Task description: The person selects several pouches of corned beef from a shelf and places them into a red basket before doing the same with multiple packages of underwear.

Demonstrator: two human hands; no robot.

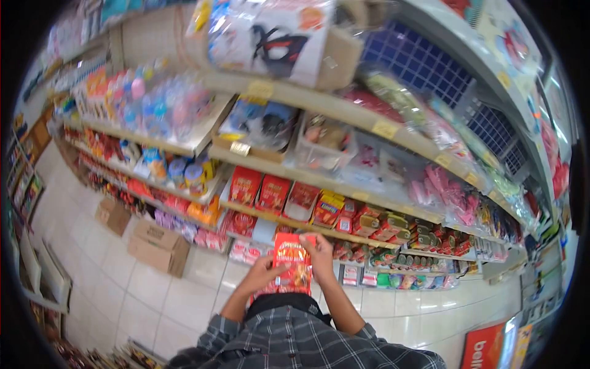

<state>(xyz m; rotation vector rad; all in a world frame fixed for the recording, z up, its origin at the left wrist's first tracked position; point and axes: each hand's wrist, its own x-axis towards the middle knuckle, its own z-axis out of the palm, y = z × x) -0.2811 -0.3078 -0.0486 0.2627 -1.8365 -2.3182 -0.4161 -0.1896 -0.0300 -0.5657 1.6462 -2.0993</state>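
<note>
Red packet [291, 261]: between the two hands, near the person's waist, in front of the shelving; its pale lettering and printed picture are too blurred to read.
Left hand [263, 275]: gripping the packet's left side, thumb across the front.
Right hand [318, 253]: gripping the packet's upper right edge.
Red sign [484, 345]: near right; white letters "beli" legible, the rest unclear.
Yellow price tags [385, 128]: along the shelf edges, too small to read.
Floor [203, 280]: pale glossy tiles with dark joints.
Room: shop aisle, shelving [344, 111] running from left to right beyond the person.
Red boxes [273, 193]: upright in a row on a lower shelf, far side of the packet; writing blurred.
Yellow-and-red packs [329, 208]: just right of that row.
Clear plastic tub [324, 146]: on the shelf above.
Bottles [153, 111]: many, in blurred clusters, far left.
Pink goods [452, 200]: right, on a middle shelf.
Brown cartons [157, 247]: on the floor, left, before the shelving.
Plaid shirt [295, 338]: the person's, nearest the viewer.
</note>
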